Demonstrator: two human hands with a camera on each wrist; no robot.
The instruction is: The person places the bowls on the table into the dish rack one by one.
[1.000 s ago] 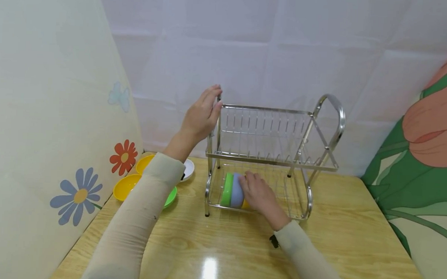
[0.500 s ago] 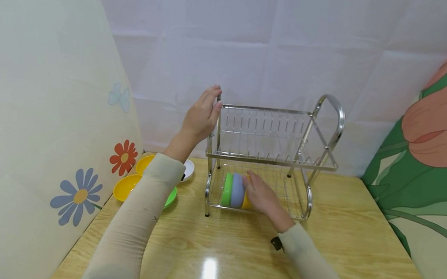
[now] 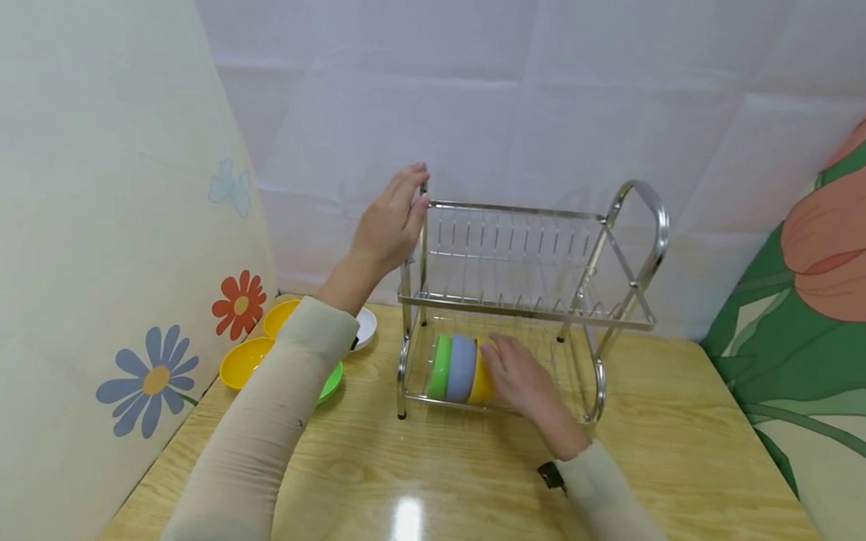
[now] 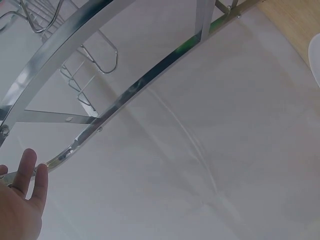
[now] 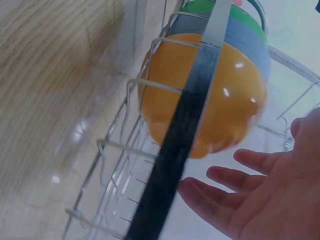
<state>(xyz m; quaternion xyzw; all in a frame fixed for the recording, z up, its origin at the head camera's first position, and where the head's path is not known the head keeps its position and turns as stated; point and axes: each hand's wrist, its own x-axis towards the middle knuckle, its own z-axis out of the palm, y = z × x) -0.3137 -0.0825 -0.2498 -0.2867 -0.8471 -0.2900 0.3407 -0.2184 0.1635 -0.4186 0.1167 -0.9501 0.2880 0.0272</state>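
On the lower tier of a metal two-tier dish rack [image 3: 521,312], three bowls stand on edge side by side: a green bowl [image 3: 440,368], a grey-blue bowl [image 3: 461,369] and a yellow bowl [image 3: 482,376]. My right hand [image 3: 521,375] is just right of the yellow bowl. In the right wrist view its fingers are spread and relaxed, a little apart from the yellow bowl [image 5: 200,95], which looks orange there. My left hand [image 3: 389,225] rests at the top of the rack's left side frame. The left wrist view shows its extended fingers against the curved metal bar [image 4: 65,155].
Left of the rack, partly behind my left sleeve, lie yellow dishes [image 3: 242,363], a white dish [image 3: 366,329] and a green dish [image 3: 332,382] on the wooden table [image 3: 368,475]. A white wall covering [image 3: 482,105] stands close behind the rack.
My right hand has drawn away to the right from the bowls, and more of the yellow bowl shows. The left hand and the rack stay where they were.
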